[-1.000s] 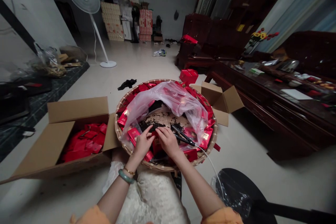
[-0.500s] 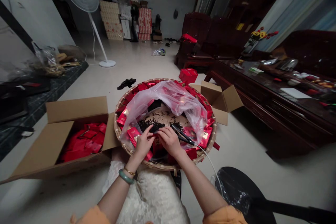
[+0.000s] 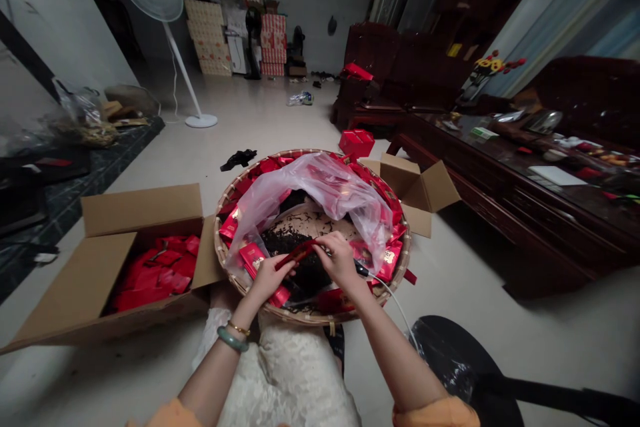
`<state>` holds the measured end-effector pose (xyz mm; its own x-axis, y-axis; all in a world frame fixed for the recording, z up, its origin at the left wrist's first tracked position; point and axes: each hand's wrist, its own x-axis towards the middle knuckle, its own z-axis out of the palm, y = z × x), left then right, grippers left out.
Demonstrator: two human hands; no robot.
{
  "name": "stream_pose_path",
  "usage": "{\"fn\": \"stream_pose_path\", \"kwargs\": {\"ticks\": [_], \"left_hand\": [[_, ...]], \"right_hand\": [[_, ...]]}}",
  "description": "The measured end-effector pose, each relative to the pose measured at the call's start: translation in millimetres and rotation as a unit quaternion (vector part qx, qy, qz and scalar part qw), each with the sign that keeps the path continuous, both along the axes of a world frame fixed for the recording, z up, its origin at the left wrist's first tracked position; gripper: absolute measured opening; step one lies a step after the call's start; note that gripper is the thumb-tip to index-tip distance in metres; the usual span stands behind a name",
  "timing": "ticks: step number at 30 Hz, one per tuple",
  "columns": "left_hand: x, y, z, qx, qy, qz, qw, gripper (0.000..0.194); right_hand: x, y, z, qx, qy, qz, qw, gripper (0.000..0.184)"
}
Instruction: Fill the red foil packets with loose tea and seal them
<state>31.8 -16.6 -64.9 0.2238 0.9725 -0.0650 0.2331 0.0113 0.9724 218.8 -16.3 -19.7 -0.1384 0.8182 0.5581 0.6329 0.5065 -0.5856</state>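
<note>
Between my left hand [image 3: 270, 278] and my right hand [image 3: 341, 259] is a small red packet [image 3: 299, 254], its ends pinched in my fingers. It is tilted, the right end higher, over a round woven basket [image 3: 219, 227] at my lap. Inside the basket, an opened clear plastic bag [image 3: 320, 173] holds dark loose leaves [image 3: 280, 240] that look like tea. More red packets [image 3: 390, 260] lie around the bag along the basket's rim. A black corded tool [image 3: 361, 269] is mostly hidden behind my right hand; its white cord runs down to the right.
An open carton [image 3: 143, 208] of red packets stands left of the basket. Another open carton [image 3: 440, 188] and a red box [image 3: 357, 143] are beyond it. A dark wooden table [image 3: 475, 173] is at right, a white fan [image 3: 201, 121] at far left, a black round base [image 3: 460, 360] at lower right.
My hands have moved apart and the red packet now shows stretched between them. My right hand has shifted right and up, covering most of the black tool. The view has shifted slightly.
</note>
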Motion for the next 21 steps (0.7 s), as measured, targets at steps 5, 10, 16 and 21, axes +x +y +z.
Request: {"fn": "stream_pose_path", "kwargs": {"ticks": [5,10,16,21], "left_hand": [[-11.7,1.8,3.2,-0.057,0.001,-0.022,0.998,0.05],[-15.8,7.1,4.0,-0.042,0.0,-0.025,0.999,0.056],[-18.1,7.3,7.9,-0.176,-0.094,-0.038,0.979,0.05],[-19.5,2.3,16.7,-0.273,-0.183,-0.041,0.944,0.039]], "right_hand": [[10.4,1.9,-10.5,-0.159,0.039,0.044,0.985,0.019],[15.3,2.0,-11.6,-0.24,0.087,0.091,0.962,0.028],[18.2,-5.3,-1.9,-0.265,0.105,0.178,0.942,0.036],[18.2,-6.4,-5.1,-0.294,0.146,0.165,0.93,0.032]]}}
